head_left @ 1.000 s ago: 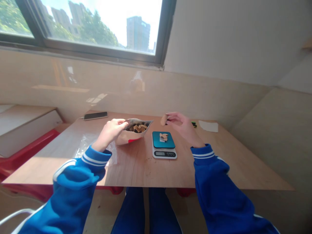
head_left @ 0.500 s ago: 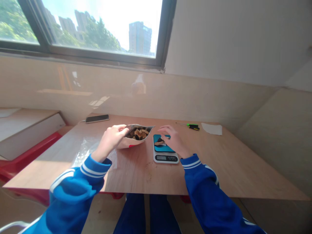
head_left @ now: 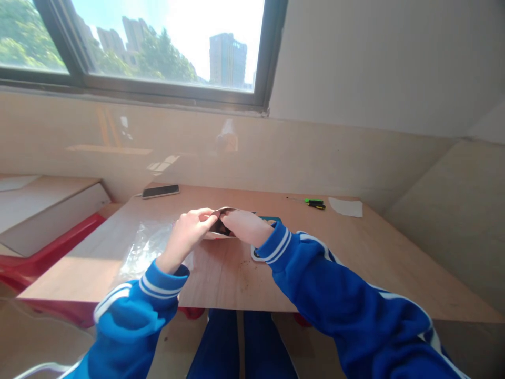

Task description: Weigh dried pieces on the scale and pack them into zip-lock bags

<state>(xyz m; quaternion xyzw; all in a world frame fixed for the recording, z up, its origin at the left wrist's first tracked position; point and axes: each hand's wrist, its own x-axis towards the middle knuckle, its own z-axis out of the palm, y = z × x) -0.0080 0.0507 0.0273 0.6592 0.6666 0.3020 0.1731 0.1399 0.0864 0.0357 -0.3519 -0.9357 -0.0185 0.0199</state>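
Observation:
My left hand [head_left: 190, 231] grips the left edge of an open paper-like bag [head_left: 219, 235], thumb and fingers closed on its rim. Inside the bag, dark and brownish dried pieces [head_left: 221, 227] show only in part. My right hand [head_left: 245, 225] reaches into the bag's mouth; its fingertips are hidden in there, so what they hold cannot be seen. Just right of the bag is a small digital scale [head_left: 258, 254] with a blue platform [head_left: 272, 218], mostly covered by my right wrist and sleeve. A few light pieces lie on the platform.
A crumpled clear plastic bag [head_left: 144, 250] lies left of my left hand. At the back are a phone [head_left: 160, 191], a green-handled screwdriver [head_left: 314, 201] and a white paper sheet [head_left: 346, 207]. Crumbs [head_left: 245, 268] dot the wooden table [head_left: 339, 273] in front. A red stool [head_left: 74, 237] stands at the left.
My right hand has moved left from over the scale into the bag's mouth. My left hand still holds the bag's rim and has shifted slightly right.

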